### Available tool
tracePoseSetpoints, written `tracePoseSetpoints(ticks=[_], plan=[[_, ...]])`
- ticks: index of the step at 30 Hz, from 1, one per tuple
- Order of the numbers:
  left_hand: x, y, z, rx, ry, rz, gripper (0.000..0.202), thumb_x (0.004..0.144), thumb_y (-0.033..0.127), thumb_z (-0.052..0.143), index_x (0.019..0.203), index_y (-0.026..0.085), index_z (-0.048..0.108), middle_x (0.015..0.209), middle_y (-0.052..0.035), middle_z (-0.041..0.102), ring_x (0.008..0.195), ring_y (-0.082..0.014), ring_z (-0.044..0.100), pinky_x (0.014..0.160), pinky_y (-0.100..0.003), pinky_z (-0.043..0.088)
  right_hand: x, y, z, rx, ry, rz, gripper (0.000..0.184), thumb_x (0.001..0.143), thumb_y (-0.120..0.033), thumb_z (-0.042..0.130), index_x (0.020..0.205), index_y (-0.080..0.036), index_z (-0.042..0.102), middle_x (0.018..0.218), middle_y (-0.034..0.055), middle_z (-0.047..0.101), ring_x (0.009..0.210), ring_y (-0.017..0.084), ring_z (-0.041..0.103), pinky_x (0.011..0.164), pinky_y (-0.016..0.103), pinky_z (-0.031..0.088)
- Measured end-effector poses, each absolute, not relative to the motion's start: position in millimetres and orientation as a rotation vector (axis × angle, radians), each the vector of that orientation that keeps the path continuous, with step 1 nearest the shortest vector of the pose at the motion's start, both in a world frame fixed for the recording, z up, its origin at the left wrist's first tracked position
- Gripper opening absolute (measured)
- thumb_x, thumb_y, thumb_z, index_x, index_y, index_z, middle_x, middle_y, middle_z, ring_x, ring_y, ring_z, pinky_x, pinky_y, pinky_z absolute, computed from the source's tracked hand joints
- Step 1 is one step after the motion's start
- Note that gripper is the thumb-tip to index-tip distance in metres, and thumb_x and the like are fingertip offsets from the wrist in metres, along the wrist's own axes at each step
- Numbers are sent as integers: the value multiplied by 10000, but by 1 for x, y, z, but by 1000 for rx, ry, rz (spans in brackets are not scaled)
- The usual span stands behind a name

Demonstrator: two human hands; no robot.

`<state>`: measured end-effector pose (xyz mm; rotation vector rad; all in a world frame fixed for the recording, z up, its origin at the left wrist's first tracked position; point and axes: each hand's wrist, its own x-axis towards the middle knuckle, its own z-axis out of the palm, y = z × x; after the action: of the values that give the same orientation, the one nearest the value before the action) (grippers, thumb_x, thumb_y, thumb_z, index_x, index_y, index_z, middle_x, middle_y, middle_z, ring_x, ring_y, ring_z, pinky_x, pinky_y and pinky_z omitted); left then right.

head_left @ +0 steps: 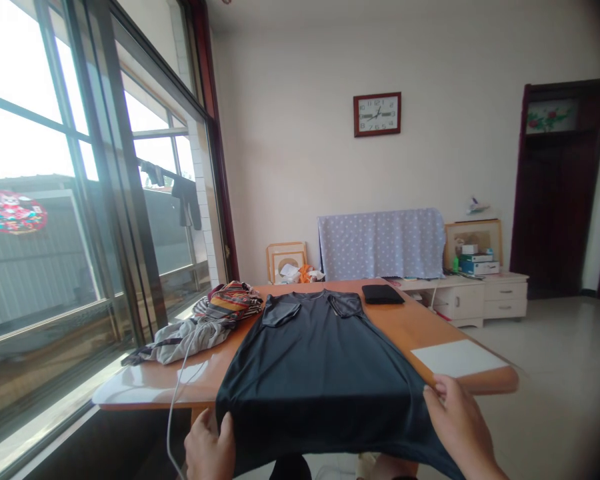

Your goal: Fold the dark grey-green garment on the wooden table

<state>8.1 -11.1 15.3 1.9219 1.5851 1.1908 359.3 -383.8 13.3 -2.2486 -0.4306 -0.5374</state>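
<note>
A dark short-sleeved T-shirt lies spread on the wooden table, its collar at the far end and its sleeves turned inward. The lower part hangs over the near table edge. My left hand grips the shirt's left side near the hem, thumb up. On the opposite side my right hand pinches the other edge of the fabric at the table's front. The cloth is stretched between the two hands, and its bottom hem hangs above my legs.
A pile of striped and grey clothes lies on the left of the table, beside a white cable. A folded black cloth lies at the far right, and a white sheet nearer. Windows border the left.
</note>
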Motion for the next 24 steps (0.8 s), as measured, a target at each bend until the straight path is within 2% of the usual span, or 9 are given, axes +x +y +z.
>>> tracePoseSetpoints(ticks=[2,5,8,11,14,19,24], plan=[[15,-20,26,2079,1633,1261,590,900,508,442,1340,123,525,1306,-200,600,1267,-349,535,1039,-463,441,354,-376,23,-2234,-569,-659,402,887,-467,444,1173,-226,592,1190,106,682,1132,287,621,968,418,478],[29,-31,37,2328,1497,1323,573,956,456,370,1435,155,461,1480,-144,493,1423,-285,378,1145,-426,339,342,-359,32,-2267,-806,-700,439,926,-464,403,1249,-248,607,1333,89,622,1265,277,547,1046,428,438],[40,-36,34,2507,1412,1127,555,967,482,364,1443,222,484,1538,-76,451,1498,-271,232,1171,-491,273,333,-344,28,-2372,-912,-656,487,936,-489,388,1309,-263,605,1432,80,557,1384,297,436,1101,490,379],[40,-33,24,2544,1461,946,547,966,509,363,1441,269,490,1566,-47,412,1513,-266,185,1176,-576,198,333,-342,15,-2477,-880,-577,497,936,-503,375,1311,-282,614,1447,61,552,1412,306,400,1136,578,302],[35,-28,17,2541,1508,899,532,979,496,327,1449,291,473,1591,-32,367,1520,-246,164,1181,-609,131,342,-349,8,-2516,-840,-495,485,938,-506,361,1311,-320,610,1450,25,554,1412,288,406,1152,621,249],[32,-26,15,2513,1536,897,549,981,506,311,1454,271,462,1595,-28,358,1524,-238,146,1186,-604,132,348,-356,8,-2518,-841,-451,485,944,-511,340,1304,-331,610,1452,10,552,1415,287,404,1148,648,239],[31,-26,15,2523,1479,887,577,976,535,293,1464,268,443,1604,-30,339,1525,-247,140,1152,-612,241,346,-355,8,-2485,-854,-466,481,937,-484,353,1310,-314,605,1453,16,552,1415,288,406,1138,639,272]])
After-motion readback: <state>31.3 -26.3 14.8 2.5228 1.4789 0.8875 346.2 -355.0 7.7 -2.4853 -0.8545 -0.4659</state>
